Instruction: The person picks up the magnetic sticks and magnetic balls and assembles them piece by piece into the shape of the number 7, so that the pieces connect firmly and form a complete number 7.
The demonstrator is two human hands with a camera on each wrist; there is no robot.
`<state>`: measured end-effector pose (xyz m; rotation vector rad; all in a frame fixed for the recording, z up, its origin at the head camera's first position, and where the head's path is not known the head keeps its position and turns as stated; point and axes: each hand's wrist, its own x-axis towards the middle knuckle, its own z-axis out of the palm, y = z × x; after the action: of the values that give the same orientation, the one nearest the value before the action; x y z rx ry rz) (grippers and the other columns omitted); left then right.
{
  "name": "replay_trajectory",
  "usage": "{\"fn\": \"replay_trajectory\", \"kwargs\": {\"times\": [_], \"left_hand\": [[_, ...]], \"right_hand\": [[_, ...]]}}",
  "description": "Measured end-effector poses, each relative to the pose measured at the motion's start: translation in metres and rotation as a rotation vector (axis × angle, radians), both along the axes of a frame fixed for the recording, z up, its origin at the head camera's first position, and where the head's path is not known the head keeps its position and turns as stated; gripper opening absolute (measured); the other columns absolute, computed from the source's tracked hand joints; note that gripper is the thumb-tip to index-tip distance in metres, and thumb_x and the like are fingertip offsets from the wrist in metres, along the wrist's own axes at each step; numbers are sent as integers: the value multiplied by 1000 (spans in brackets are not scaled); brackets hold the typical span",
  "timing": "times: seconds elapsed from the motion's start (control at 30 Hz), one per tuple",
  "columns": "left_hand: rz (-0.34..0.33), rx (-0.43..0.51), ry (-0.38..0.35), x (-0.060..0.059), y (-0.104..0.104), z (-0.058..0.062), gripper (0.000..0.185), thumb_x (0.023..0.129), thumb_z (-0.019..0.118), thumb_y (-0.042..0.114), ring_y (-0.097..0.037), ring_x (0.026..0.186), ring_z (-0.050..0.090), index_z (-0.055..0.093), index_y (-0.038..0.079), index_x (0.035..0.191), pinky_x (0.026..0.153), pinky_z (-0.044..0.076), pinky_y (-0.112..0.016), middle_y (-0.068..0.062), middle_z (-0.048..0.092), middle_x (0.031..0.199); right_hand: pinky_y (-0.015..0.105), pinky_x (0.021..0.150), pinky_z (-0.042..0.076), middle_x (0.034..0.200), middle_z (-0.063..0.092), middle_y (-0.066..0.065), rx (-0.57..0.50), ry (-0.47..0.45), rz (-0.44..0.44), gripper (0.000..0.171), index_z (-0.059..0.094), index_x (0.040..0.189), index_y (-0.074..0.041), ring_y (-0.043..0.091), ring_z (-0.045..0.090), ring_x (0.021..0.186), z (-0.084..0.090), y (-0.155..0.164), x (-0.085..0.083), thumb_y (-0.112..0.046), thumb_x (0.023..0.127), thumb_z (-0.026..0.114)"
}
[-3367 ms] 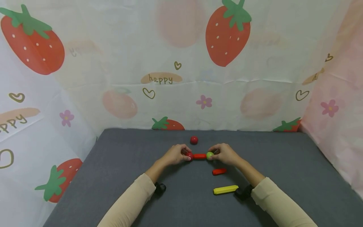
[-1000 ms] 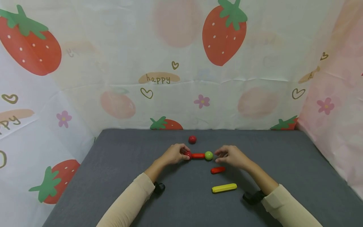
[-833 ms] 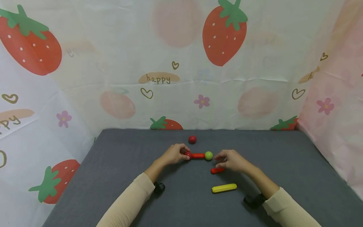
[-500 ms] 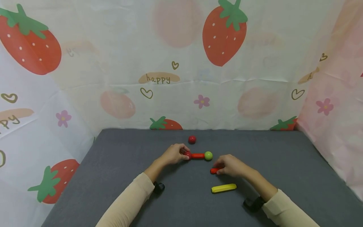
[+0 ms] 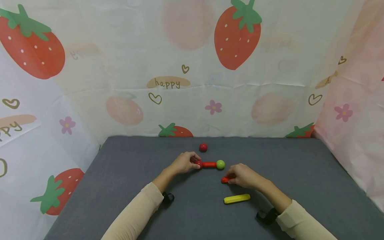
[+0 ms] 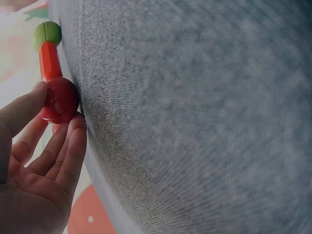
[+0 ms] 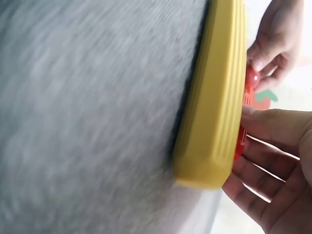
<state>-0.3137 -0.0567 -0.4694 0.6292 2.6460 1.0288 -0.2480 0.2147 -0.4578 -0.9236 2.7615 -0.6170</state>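
1. Right hand [image 5: 243,176] is no longer sitting at the green ball [image 5: 220,164]; it has dropped toward the lower centre of the head view and is now closing its fingers round the loose red stick [image 5: 225,180], just below and right of the joined piece.
2. Left hand [image 5: 184,162] is staying put, pinching the red ball [image 5: 199,163] at the left end of the short red rod [image 5: 209,164]. Judging by this, it is steadying the joined row while the other hand is away.
3. Left wrist view is confirming the pinch: thumb and fingertips [image 6: 73,127] are pressing the red ball against the grey table [image 6: 204,117], with rod and green ball running toward the upper left corner.
4. Yellow stick [image 5: 237,199] is lying untouched below the right hand; in the right wrist view it is filling the centre and hiding most of the red stick.
5. Spare red ball [image 5: 203,147] is sitting alone above the row, apart from both hands.
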Motion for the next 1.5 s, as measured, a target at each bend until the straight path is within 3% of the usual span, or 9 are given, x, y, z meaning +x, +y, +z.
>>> {"fn": "replay_trajectory", "kwargs": {"times": [0.63,1.07,1.5], "left_hand": [[-18,2,-2,4,0,3,25,88,72,16,-24,100,66,67,8,112,86,53,-38,-9,72,108],[7,-3,-10,4,2,2,24,88,73,17,-24,102,65,68,10,111,89,52,-40,-8,71,108],[10,2,-4,3,1,2,24,88,73,16,-23,100,66,68,10,110,88,53,-39,-8,71,107]], "right_hand": [[20,69,50,91,69,-1,-65,26,68,16,75,100,-8,5,60,77,16,-45,29,-14,86,74],[19,68,46,87,66,-5,-14,56,181,13,75,97,-12,0,53,74,5,-72,52,-14,84,76],[17,66,45,84,64,-8,28,-31,203,12,75,96,-13,-2,48,70,-2,-79,62,-13,84,76]]}}
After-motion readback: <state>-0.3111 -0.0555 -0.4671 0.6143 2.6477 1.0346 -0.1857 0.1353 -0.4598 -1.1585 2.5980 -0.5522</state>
